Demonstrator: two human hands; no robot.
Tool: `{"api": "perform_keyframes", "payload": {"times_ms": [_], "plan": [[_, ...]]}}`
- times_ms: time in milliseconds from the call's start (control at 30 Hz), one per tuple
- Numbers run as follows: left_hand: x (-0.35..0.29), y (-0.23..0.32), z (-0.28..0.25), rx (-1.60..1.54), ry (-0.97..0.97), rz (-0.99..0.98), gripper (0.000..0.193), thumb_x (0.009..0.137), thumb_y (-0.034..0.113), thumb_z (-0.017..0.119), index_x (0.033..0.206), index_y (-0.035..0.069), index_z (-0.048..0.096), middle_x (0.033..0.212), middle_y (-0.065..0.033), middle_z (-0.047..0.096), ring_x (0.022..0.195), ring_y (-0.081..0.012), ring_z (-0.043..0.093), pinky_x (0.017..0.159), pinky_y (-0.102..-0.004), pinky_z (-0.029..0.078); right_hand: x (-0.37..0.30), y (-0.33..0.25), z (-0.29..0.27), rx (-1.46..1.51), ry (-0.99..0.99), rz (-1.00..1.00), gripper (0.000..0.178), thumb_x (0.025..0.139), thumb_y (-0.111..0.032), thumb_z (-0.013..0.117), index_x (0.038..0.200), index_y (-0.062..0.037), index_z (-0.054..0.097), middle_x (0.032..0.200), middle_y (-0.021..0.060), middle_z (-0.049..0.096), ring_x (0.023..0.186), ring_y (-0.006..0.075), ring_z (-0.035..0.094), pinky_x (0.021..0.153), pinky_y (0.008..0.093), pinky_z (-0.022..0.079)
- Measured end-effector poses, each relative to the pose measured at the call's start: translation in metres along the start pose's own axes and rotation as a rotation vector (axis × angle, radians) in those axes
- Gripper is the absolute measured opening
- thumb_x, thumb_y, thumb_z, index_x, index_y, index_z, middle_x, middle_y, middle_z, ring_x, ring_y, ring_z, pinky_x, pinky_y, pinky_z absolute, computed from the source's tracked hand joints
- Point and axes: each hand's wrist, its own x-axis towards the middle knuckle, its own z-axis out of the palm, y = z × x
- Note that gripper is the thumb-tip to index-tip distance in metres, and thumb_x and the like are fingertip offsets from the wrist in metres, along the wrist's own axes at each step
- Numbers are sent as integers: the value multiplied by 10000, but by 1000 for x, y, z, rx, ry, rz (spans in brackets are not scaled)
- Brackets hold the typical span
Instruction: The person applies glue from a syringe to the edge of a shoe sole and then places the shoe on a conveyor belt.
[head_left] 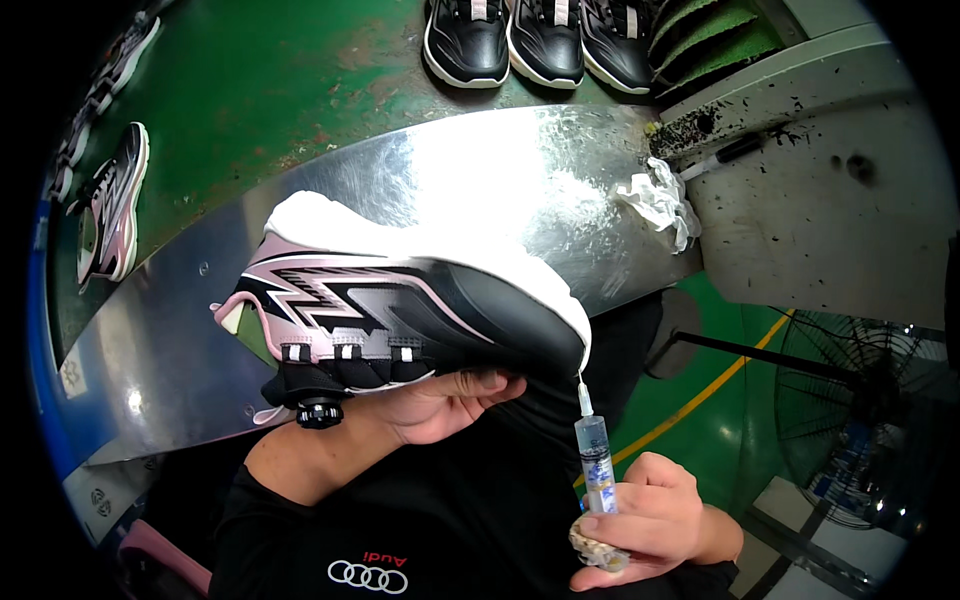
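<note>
A black, grey and pink running shoe (390,305) lies sole-up over the metal table's front edge, its white midsole facing away from me. My left hand (450,400) holds it from below at the tongue and upper, partly hidden by the shoe. A black dial (319,413) hangs under its ankle end. In my right hand (650,515) is a clear syringe (596,460) with bluish contents and a white tip. That tip touches, or nearly touches, the seam between toe and midsole. A lumpy, crusted plunger end (598,545) sits among my right fingers.
Several black shoes (466,45) stand at the back on the green surface (300,80). Another pink-grey shoe (118,205) lies at far left. Crumpled white tissue (662,203) and a black marker (735,152) rest at the right. A caged fan (840,400) stands at lower right.
</note>
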Motion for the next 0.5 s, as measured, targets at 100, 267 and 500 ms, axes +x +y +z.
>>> {"api": "perform_keyframes", "payload": {"times_ms": [100, 267, 500], "plan": [[6, 2, 5, -23, -2, -17, 276, 824, 6, 601, 1095, 59, 607, 1125, -67, 615, 1092, -181, 557, 950, -301, 455, 3, 4, 10, -143, 86, -53, 322, 637, -311, 781, 862, -115, 662, 728, -15, 589, 499, 113, 346, 434, 205, 291], [7, 5, 14, 4, 0, -5, 349, 851, 60, 594, 1194, 29, 536, 1197, -133, 564, 1167, -251, 511, 879, -260, 503, 4, 19, 30, -386, 164, -175, 313, 651, -256, 773, 911, -135, 646, 733, -12, 587, 490, 95, 340, 444, 197, 276], [9, 7, 23, -24, 5, 0, 324, 861, 26, 575, 1183, 49, 540, 1195, -109, 562, 1125, -247, 541, 835, -256, 532, 9, 25, 41, -492, 192, -221, 294, 660, -220, 768, 913, -137, 644, 736, -3, 596, 469, 86, 338, 442, 198, 277]]}}
